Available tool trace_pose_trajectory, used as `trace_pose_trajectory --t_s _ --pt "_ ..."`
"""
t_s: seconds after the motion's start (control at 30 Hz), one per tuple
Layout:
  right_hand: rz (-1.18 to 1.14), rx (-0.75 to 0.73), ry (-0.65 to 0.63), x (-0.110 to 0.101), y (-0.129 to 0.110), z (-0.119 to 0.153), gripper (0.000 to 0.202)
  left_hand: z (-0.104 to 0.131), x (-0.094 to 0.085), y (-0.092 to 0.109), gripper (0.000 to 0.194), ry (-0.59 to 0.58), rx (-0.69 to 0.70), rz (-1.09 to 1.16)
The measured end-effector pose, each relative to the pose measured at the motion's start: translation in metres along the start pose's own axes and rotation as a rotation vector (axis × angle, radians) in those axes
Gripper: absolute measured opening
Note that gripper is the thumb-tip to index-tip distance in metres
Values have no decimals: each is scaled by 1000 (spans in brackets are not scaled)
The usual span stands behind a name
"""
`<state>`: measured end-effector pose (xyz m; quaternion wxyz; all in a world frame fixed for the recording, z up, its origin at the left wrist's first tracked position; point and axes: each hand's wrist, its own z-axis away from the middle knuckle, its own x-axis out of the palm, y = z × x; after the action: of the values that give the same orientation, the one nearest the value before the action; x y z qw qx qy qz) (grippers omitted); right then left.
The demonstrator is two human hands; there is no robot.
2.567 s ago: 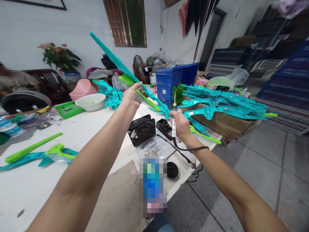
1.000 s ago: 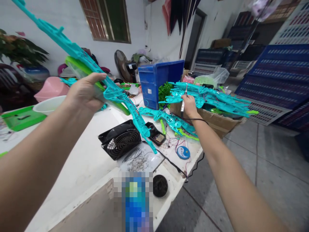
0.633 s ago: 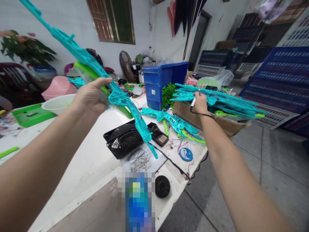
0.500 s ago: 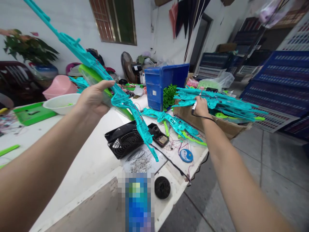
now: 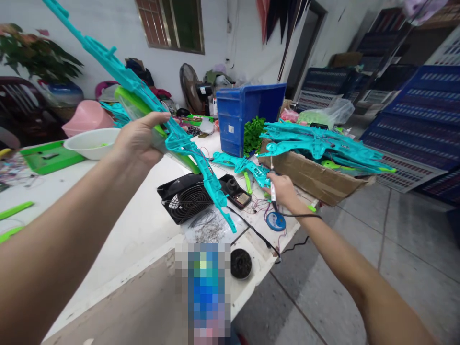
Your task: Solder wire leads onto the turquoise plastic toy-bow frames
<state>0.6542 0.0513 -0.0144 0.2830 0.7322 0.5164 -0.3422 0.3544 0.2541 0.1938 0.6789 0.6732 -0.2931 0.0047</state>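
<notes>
My left hand (image 5: 138, 143) is closed around a long turquoise plastic bow-shaped part (image 5: 125, 79) with a bright green piece attached, held at a slant over the table. Thin wires run along it. Between the fingers of my right hand (image 5: 284, 189) is a soldering iron (image 5: 273, 191) with a white handle, its tip pointing up and its black cable trailing over the wrist. Just behind that hand a second turquoise part (image 5: 244, 166) lies on the table, partly covered by the fingers. More turquoise parts (image 5: 316, 141) are piled on an open cardboard box (image 5: 305, 173).
A black fan (image 5: 187, 199) and a soldering stand (image 5: 239, 195) sit mid-table. Near the edge are a blue round tin (image 5: 276, 221) and a dark round pot (image 5: 241, 263). Behind stands a blue bin (image 5: 230, 120). To the left are a white bowl (image 5: 91, 146) and green tray (image 5: 50, 160).
My right hand has moved with the soldering iron from the piled parts down and left, in front of the part on the table. My left hand keeps its hold almost unmoved.
</notes>
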Motion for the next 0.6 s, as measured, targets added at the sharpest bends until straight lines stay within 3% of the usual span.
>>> trace_pose_trajectory --t_s 0.13,0.43,0.6 --pt "-3 -22 -100 11 -13 14 25 3 -3 -1 13 28 2 9" --pt "-21 8 -111 3 38 -15 33 16 -3 20 9 -37 21 31" --pt "-84 -44 -105 7 42 -5 28 39 -2 43 8 -24 56 -22"
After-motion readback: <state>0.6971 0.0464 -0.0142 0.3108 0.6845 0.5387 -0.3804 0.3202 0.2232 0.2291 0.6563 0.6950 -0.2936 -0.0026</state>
